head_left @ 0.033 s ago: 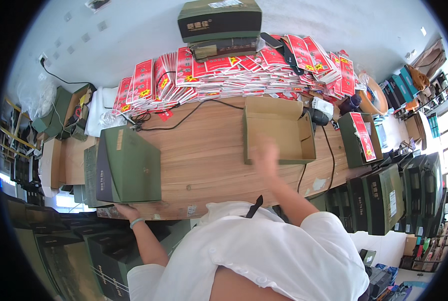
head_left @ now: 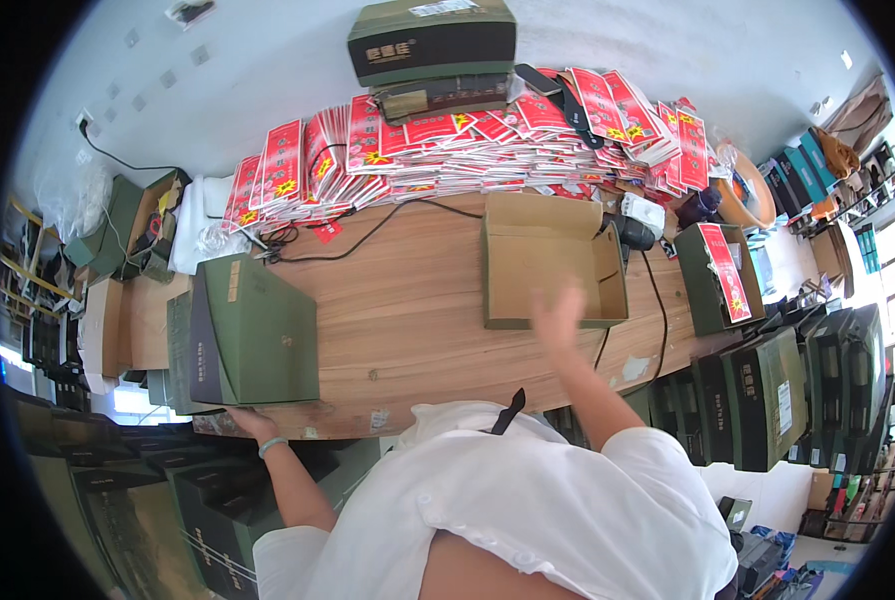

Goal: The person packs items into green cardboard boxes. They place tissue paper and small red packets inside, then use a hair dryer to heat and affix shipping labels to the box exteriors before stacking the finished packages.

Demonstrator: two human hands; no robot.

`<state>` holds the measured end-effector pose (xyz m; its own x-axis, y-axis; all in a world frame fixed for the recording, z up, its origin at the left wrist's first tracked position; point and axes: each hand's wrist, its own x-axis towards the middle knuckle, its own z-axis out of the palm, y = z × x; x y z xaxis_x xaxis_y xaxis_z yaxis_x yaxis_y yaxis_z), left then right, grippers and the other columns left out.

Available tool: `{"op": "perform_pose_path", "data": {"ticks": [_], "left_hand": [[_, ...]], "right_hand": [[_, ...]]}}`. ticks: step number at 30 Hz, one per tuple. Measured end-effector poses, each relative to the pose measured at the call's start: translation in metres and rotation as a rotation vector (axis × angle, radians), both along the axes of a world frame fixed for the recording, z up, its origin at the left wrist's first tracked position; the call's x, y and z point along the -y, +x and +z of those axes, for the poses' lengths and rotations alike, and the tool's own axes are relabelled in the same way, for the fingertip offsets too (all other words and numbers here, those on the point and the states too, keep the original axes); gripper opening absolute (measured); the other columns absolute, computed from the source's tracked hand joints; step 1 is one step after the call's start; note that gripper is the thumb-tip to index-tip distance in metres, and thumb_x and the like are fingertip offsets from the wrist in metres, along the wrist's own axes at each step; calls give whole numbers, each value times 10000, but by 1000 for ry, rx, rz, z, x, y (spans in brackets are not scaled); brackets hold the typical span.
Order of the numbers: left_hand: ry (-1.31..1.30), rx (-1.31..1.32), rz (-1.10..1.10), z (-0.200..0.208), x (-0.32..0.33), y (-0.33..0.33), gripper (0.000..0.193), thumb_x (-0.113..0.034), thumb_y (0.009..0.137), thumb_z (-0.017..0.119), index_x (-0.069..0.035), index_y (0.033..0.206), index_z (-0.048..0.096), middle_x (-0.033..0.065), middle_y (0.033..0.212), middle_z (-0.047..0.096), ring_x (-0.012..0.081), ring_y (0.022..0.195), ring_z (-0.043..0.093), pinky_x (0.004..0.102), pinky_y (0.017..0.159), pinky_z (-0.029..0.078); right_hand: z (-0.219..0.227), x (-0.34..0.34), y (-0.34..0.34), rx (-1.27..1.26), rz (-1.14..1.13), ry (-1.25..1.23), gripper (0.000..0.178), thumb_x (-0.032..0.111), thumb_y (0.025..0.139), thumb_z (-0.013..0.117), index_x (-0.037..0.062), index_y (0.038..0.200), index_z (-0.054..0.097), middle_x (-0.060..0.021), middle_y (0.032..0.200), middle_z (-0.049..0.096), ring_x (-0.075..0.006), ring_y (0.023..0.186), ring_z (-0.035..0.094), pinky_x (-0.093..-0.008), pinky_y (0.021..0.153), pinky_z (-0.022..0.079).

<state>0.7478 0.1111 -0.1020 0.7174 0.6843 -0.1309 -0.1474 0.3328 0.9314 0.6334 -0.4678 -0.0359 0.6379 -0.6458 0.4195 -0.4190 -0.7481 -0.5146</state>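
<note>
My left hand [head_left: 256, 425] is at the near lower edge of a green shoebox [head_left: 277, 335] standing at the table's left front, with its fingers hidden beneath the box. It appears to grip that bottom edge. To the right lies an open cardboard box part [head_left: 542, 245], green outside and plain brown inside. Over its near wall is my right hand [head_left: 559, 315], blurred by motion, fingers stretched out and apart. Nothing shows in that hand.
Red printed packets [head_left: 437, 160] are piled along the wall, with dark-green boxes [head_left: 432, 45] behind them. Black cables [head_left: 367, 240] cross the wooden table [head_left: 397, 310]. A handheld device [head_left: 635, 230] and another box [head_left: 712, 290] are at right; stacked boxes [head_left: 762, 400] flank the table.
My right hand has moved a little to the right and nearer to me, from inside the open box part to its near wall. My left hand stays at the shoebox.
</note>
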Motion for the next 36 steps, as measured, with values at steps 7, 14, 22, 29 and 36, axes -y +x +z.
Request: {"op": "perform_pose_path", "data": {"ticks": [7, 14, 22, 29, 36], "left_hand": [[611, -306, 68, 40, 240, -58, 427, -43, 901, 434, 17, 1315, 347, 166, 1280, 456, 274, 1117, 471, 400, 1006, 381], [217, -1, -1357, 100, 537, -85, 417, -390, 1012, 460, -51, 1247, 520, 55, 1121, 542, 155, 1044, 538, 320, 925, 438], [115, -287, -1482, 141, 613, -72, 455, -269, 930, 622, -31, 1280, 457, 65, 1112, 583, 185, 1060, 562, 323, 881, 485], [219, -248, -1568, 209, 473, -60, 399, -64, 903, 610, 12, 1278, 496, 67, 1170, 598, 131, 1072, 551, 295, 929, 454], [702, -284, -1119, 215, 380, -72, 289, -79, 896, 637, 9, 1167, 586, 27, 972, 659, 93, 871, 596, 244, 771, 480]], "right_hand": [[-72, 205, -97, -473, -209, 449, 450, 306, 832, 632, -12, 1150, 616, -282, 1040, 644, -428, 1043, 602, -491, 882, 485], [11, 169, -81, -437, -41, 264, 341, 260, 861, 550, 90, 1138, 651, -211, 868, 684, -384, 808, 666, -477, 734, 529], [97, 126, -76, -41, 489, 385, 278, 243, 866, 640, 109, 1106, 675, -149, 787, 693, -317, 660, 669, -394, 601, 537], [-36, 266, -36, 199, -32, 402, 249, 227, 880, 662, -4, 973, 647, -150, 801, 665, -301, 727, 650, -393, 681, 515], [-215, 355, 1, -140, -59, 831, 369, 255, 773, 785, -4, 951, 592, -88, 839, 633, -196, 753, 602, -330, 679, 478]]}}
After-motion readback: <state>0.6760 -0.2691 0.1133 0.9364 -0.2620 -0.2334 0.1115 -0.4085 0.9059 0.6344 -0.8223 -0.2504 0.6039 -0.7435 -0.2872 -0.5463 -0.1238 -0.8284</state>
